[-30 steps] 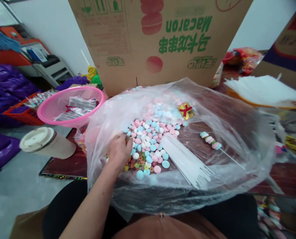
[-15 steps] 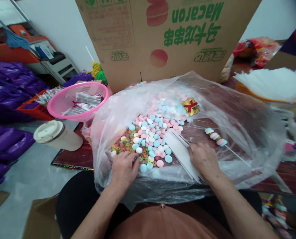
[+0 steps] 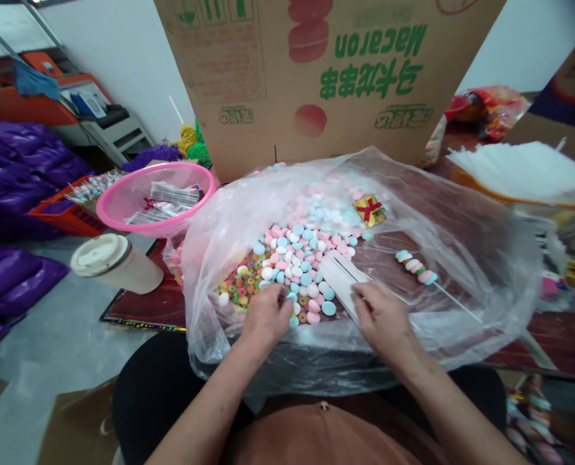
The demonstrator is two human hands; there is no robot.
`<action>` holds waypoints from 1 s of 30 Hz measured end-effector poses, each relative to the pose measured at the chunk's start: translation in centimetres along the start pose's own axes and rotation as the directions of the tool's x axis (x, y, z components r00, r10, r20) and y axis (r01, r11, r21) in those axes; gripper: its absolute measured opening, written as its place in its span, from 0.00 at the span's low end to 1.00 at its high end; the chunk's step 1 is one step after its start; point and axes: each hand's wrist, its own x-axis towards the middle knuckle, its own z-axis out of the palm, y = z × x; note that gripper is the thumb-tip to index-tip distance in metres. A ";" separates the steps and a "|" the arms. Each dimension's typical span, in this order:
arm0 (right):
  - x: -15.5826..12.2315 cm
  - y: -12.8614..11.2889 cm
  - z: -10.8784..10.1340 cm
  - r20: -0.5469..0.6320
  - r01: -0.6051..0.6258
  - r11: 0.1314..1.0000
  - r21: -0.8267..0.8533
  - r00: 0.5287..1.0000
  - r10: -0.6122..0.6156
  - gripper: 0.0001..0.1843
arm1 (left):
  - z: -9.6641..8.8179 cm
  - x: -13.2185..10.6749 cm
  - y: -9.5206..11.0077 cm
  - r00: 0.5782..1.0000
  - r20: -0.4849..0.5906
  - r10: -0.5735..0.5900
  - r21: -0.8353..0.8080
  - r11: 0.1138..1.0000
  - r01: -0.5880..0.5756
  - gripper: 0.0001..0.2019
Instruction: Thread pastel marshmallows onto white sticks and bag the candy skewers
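A big clear plastic bag (image 3: 461, 258) lies open on the table in front of me, holding a heap of pink, blue and white candies (image 3: 297, 255) and small coloured rings (image 3: 246, 284). My left hand (image 3: 266, 314) rests on the near edge of the candy heap with its fingers curled down into the pieces. My right hand (image 3: 381, 316) is closed on the near end of a bundle of white sticks (image 3: 339, 276). One stick threaded with several candies (image 3: 417, 267) lies to the right inside the bag.
A large "Macaron" cardboard box (image 3: 326, 77) stands behind the bag. A pink basket (image 3: 159, 200) of wrapped packets and a lidded paper cup (image 3: 115, 263) sit at the left. A stack of clear wrappers (image 3: 519, 171) lies at the right. Purple bags (image 3: 16, 174) line the far left.
My left hand slid right along the near edge of the candy heap. My right hand came into view and took hold of the stick bundle, then shifted slightly left.
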 end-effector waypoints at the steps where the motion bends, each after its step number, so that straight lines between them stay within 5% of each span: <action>1: 0.1 -1.2 0.4 0.111 -0.011 1.000 0.013 0.994 0.010 0.13 | -0.1 -0.2 -0.6 0.998 -0.019 -0.054 -0.129 0.990 0.051 0.06; 3: 0.5 -3.3 1.4 0.315 -0.048 0.996 -0.075 0.946 0.070 0.12 | -0.4 -0.6 -1.6 0.989 -0.048 -0.143 -0.344 0.932 0.118 0.07; 6: 1.1 -4.9 2.2 0.430 -0.055 0.977 -0.206 0.892 0.141 0.12 | -0.8 -1.3 -2.2 0.964 -0.023 -0.264 -0.580 0.789 0.203 0.12; 8: 1.5 -5.0 1.7 0.431 -0.079 0.993 -0.088 0.896 0.110 0.11 | -1.0 -1.7 -2.1 0.944 0.057 -0.325 -0.701 0.660 0.269 0.12; 10: 1.8 -4.9 0.7 0.439 -0.152 0.964 0.218 0.898 0.042 0.12 | -1.1 -1.8 -1.4 0.931 0.136 -0.338 -0.778 0.546 0.311 0.10; 13: 2.0 -5.3 -0.7 0.519 -0.326 0.681 0.656 0.850 -0.093 0.14 | -1.4 -1.6 0.0 0.932 0.166 -0.321 -0.844 0.443 0.303 0.11; 15: 1.9 -6.0 -0.6 0.546 -0.432 0.499 0.751 0.832 -0.101 0.15 | -1.7 -1.6 1.0 0.939 0.171 -0.298 -0.867 0.407 0.287 0.12; 20: 1.5 -6.9 1.5 0.477 -0.461 0.347 0.817 0.878 0.042 0.14 | -3.0 -2.4 2.4 0.957 0.244 -0.158 -0.908 0.309 0.282 0.12; 26: 1.1 -7.5 1.4 0.479 -0.473 0.371 0.799 0.874 0.083 0.15 | -2.3 -3.0 1.5 0.954 0.235 -0.189 -0.942 0.198 0.271 0.15; 30: -0.7 -6.3 -0.3 0.352 -0.259 0.701 0.664 0.936 0.013 0.18 | -1.8 -2.8 1.1 0.928 0.258 -0.267 -0.945 0.128 0.300 0.14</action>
